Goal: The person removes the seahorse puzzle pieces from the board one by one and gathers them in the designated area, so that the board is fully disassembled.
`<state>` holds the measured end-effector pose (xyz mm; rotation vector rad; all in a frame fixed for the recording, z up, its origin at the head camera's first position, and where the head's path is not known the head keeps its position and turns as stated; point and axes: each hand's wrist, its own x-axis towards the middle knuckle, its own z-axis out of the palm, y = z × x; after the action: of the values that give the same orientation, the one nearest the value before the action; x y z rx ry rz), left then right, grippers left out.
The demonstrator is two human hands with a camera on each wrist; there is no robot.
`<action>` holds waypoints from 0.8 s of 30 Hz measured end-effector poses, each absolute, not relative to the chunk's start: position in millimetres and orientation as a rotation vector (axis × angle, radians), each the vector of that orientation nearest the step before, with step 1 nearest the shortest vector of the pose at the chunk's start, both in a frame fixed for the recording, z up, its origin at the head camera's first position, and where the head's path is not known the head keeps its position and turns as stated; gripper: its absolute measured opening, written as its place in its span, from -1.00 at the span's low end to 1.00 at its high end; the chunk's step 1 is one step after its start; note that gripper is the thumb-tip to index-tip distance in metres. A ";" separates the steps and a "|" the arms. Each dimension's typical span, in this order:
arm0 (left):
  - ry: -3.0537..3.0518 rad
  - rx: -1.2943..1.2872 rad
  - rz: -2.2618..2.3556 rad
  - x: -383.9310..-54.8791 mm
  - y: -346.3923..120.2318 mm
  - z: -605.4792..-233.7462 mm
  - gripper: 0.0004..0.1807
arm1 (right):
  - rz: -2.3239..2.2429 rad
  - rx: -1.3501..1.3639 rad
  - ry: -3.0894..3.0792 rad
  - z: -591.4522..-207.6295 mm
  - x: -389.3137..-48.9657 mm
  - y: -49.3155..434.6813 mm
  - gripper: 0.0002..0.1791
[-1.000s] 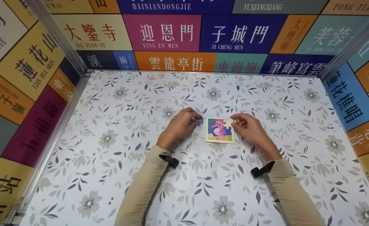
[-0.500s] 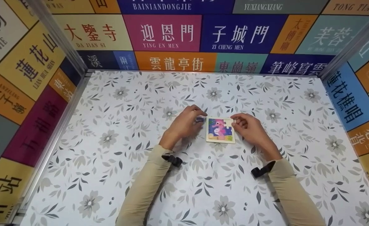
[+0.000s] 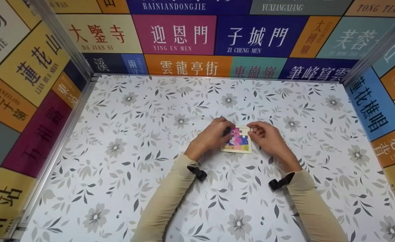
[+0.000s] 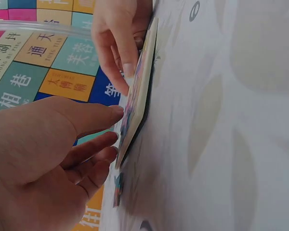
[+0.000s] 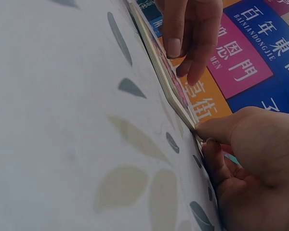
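A small square jigsaw puzzle (image 3: 239,144) with a pink seahorse picture and a pale frame lies on the table. Pale backing shows at its upper right. My right hand (image 3: 266,136) pinches the frame's upper right corner between thumb and curled fingers. Over the puzzle's left part is my left hand (image 3: 214,134), which hides that side in the head view. In the left wrist view, its thumb and fingers (image 4: 94,144) are apart, close to the picture; whether they touch it I cannot tell. A loose puzzle piece (image 4: 117,190) lies on the table just beyond the frame, beneath the left hand.
The tabletop (image 3: 150,101) has a white cover with grey flowers and leaves. Panels with large characters (image 3: 180,35) stand along the back and both sides. Black straps with small cameras (image 3: 197,173) sit on both wrists.
My left hand has moved right, from beside the loose piece to over the puzzle's left side, covering the piece from the head view. The right hand stays at the corner.
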<state>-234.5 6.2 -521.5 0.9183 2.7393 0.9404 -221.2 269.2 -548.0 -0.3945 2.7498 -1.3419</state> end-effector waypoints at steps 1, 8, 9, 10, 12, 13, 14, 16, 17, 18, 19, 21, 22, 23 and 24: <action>2.743 0.912 0.942 -235.3 7.5 -522.6 -0.61 | -1.343 -0.397 2.747 -548.0 -221.3 269.2 -0.66; 2.775 0.857 0.932 -237.7 10.4 -526.8 -0.55 | -1.350 -0.371 2.725 -548.1 -222.3 267.9 -0.66; 2.779 0.847 0.925 -237.5 10.4 -526.9 -0.54 | -1.354 -0.365 2.720 -548.2 -222.2 267.7 -0.66; 2.782 0.840 0.916 -237.4 10.4 -527.0 -0.54 | -1.357 -0.367 2.717 -548.2 -222.2 267.7 -0.67; 2.785 0.840 0.900 -237.1 10.6 -527.0 -0.53 | -1.358 -0.370 2.714 -548.5 -222.2 267.9 -0.67; 2.786 0.843 0.891 -237.0 10.7 -526.8 -0.53 | -1.358 -0.371 2.713 -548.3 -222.0 268.1 -0.67; 2.786 0.846 0.881 -236.8 10.9 -526.5 -0.53 | -1.360 -0.371 2.711 -548.0 -221.8 268.2 -0.67; 2.786 0.848 0.864 -236.6 11.6 -525.8 -0.53 | -1.362 -0.368 2.709 -547.2 -221.5 268.4 -0.67; 2.785 0.848 0.857 -236.4 12.0 -525.2 -0.53 | -1.361 -0.363 2.708 -546.9 -221.3 268.4 -0.67; 2.783 0.848 0.854 -236.1 12.4 -524.5 -0.53 | -1.359 -0.360 2.708 -546.3 -221.2 268.6 -0.67; 2.780 0.847 0.850 -236.1 12.8 -524.0 -0.53 | -1.361 -0.359 2.708 -545.9 -221.0 268.4 -0.67; 2.774 0.845 0.845 -236.2 13.4 -523.0 -0.52 | -1.364 -0.358 2.708 -545.6 -221.0 268.1 -0.66; 2.770 0.846 0.847 -236.3 13.7 -522.5 -0.52 | -1.365 -0.358 2.709 -545.5 -221.0 268.0 -0.66; 2.767 0.850 0.846 -236.4 13.9 -522.2 -0.52 | -1.365 -0.356 2.708 -545.3 -220.9 267.8 -0.66; 2.765 0.854 0.847 -236.5 14.0 -522.1 -0.52 | -1.365 -0.353 2.707 -545.3 -220.8 267.6 -0.66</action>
<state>-236.5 14.0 -522.1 0.8535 2.7655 0.8469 -220.8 267.6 -545.3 -0.3529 2.7071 -1.3648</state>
